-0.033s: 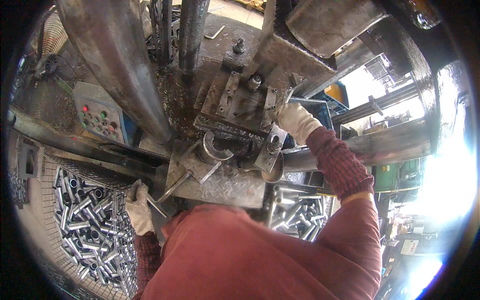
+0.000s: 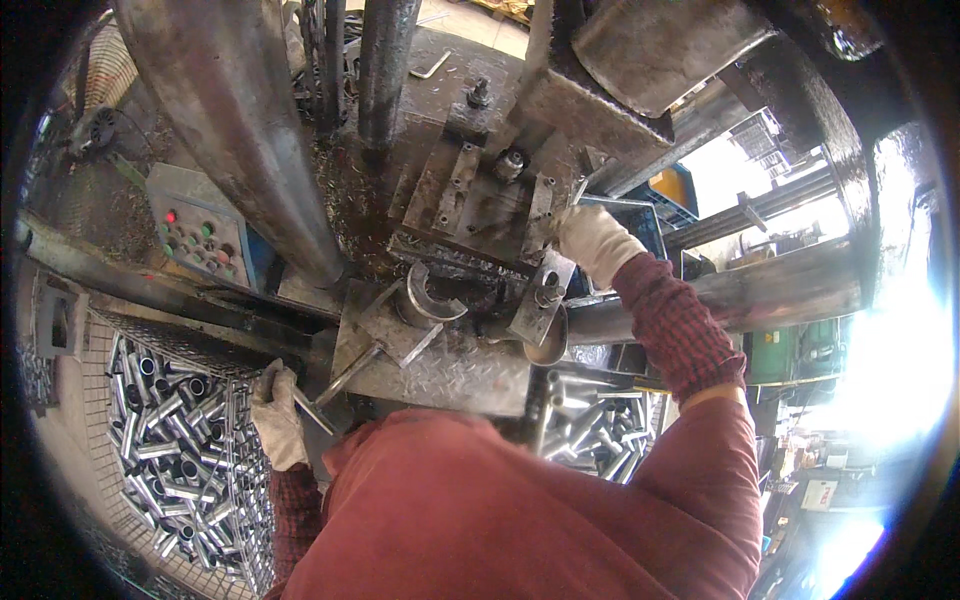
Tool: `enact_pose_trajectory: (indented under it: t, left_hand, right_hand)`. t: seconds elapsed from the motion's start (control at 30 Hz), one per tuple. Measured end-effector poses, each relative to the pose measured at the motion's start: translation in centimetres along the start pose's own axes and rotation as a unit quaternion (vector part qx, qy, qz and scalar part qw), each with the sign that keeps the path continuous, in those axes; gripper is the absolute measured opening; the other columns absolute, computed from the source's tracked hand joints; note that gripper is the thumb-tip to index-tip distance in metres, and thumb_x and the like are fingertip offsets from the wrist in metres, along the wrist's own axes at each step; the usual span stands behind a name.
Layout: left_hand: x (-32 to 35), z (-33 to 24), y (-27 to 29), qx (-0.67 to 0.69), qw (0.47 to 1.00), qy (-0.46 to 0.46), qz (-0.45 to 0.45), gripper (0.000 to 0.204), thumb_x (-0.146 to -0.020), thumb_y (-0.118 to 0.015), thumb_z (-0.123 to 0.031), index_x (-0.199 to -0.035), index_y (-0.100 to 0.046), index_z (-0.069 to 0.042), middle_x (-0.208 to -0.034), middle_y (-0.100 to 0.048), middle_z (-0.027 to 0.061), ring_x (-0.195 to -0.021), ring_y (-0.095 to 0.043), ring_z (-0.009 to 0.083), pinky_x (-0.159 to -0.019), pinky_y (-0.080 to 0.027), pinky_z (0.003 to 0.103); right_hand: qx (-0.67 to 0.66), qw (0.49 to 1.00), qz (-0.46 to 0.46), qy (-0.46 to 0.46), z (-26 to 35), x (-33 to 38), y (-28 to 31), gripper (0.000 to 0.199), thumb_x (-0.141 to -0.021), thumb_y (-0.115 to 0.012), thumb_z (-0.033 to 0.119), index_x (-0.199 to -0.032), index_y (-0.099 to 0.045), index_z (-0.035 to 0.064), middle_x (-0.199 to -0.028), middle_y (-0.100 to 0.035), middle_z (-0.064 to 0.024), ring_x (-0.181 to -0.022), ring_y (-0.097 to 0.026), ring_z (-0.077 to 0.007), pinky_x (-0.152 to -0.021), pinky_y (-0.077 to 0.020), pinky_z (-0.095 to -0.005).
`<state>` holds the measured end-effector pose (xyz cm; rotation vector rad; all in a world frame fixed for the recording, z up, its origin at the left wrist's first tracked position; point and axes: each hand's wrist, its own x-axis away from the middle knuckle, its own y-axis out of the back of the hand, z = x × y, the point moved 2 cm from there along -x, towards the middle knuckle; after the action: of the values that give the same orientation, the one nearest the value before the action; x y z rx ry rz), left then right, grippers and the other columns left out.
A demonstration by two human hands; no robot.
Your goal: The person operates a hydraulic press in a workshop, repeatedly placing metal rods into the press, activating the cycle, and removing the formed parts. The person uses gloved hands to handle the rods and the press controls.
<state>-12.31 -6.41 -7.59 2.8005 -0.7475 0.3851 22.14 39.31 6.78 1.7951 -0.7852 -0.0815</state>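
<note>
My left hand (image 2: 280, 422), in a dirty pale work glove, is closed at the near end of a metal T-handle (image 2: 316, 412), whose shaft runs to a clamp block with a C-shaped steel jaw (image 2: 432, 298). My right hand (image 2: 598, 244), gloved too, reaches to the right side of a steel die fixture (image 2: 485, 200) with bolted rails. Its fingers are curled down there, and the glove hides what they grip. A thin rod (image 2: 579, 190) sticks up beside those fingertips. Just below that hand is a slotted plate with a bolt (image 2: 541, 298).
A wire basket (image 2: 236, 470) of cut metal tubes stands at left, and more tubes (image 2: 600, 430) lie below the bench at right. Thick press columns (image 2: 245, 130) and a heavy steel head (image 2: 665, 50) surround the fixture. A button box (image 2: 200, 228) with a red light is at left.
</note>
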Motion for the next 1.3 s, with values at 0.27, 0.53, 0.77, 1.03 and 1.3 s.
enact_pose_trajectory:
  t: [0.27, 0.53, 0.77, 1.03, 1.3]
  left_hand:
    - [-0.4, -1.4, 0.2, -0.025, 0.999, -0.018, 0.041, 0.038, -0.107, -0.074, -0.02, -0.137, -0.073, 0.004, -0.123, -0.076, 0.01, -0.11, -0.069, 0.0184, -0.1, -0.054, 0.033]
    - [-2.0, -3.7, -4.0, -0.078, 0.986, -0.038, 0.145, 0.039, -0.108, -0.071, -0.021, -0.136, -0.073, 0.006, -0.132, -0.077, 0.0163, -0.119, -0.071, 0.0227, -0.108, -0.052, 0.034]
    - [-0.9, -6.3, -6.3, -0.104, 0.976, -0.067, 0.179, 0.036, -0.108, -0.07, -0.019, -0.134, -0.075, 0.005, -0.13, -0.078, 0.0154, -0.121, -0.071, 0.0233, -0.109, -0.053, 0.037]
    - [-0.3, -3.2, -1.8, -0.073, 0.992, -0.024, 0.097, 0.043, -0.108, -0.072, -0.026, -0.137, -0.073, 0.006, -0.129, -0.077, 0.0152, -0.117, -0.07, 0.0223, -0.105, -0.053, 0.035]
    - [0.5, 0.0, -0.5, -0.018, 0.998, 0.026, 0.052, 0.042, -0.107, -0.073, -0.025, -0.137, -0.073, 0.004, -0.122, -0.077, 0.0099, -0.106, -0.068, 0.0167, -0.096, -0.054, 0.032]
  right_hand:
    - [-0.051, 0.962, 0.094, -0.251, 2.0, 5.4, -0.4, 0.022, -0.102, -0.062, 0.015, -0.108, -0.079, 0.0036, -0.108, -0.079, -0.0226, -0.105, -0.081, -0.0367, -0.086, -0.0665, -0.0468]
    - [-0.332, 0.907, 0.157, -0.204, 7.0, 14.4, -0.1, 0.027, -0.098, -0.067, 0.029, -0.108, -0.079, 0.0065, -0.107, -0.079, -0.0226, -0.102, -0.077, -0.0409, -0.089, -0.0613, -0.0517]
    - [-0.227, 0.957, -0.079, -0.162, 5.6, 8.4, -2.3, 0.021, -0.099, -0.066, 0.018, -0.111, -0.078, 0.0063, -0.106, -0.077, -0.0209, -0.101, -0.077, -0.0385, -0.087, -0.0613, -0.0482]
    - [-0.197, 0.966, -0.008, -0.166, 3.3, 4.9, -0.3, 0.024, -0.099, -0.072, 0.028, -0.113, -0.082, 0.011, -0.102, -0.079, -0.0175, -0.098, -0.077, -0.0411, -0.087, -0.0608, -0.0498]
    - [-0.537, 0.762, -0.246, -0.265, 0.3, 6.3, 2.7, 0.029, -0.106, -0.072, 0.019, -0.128, -0.078, 0.0019, -0.112, -0.083, -0.0168, -0.094, -0.078, -0.0254, -0.086, -0.0601, -0.0378]
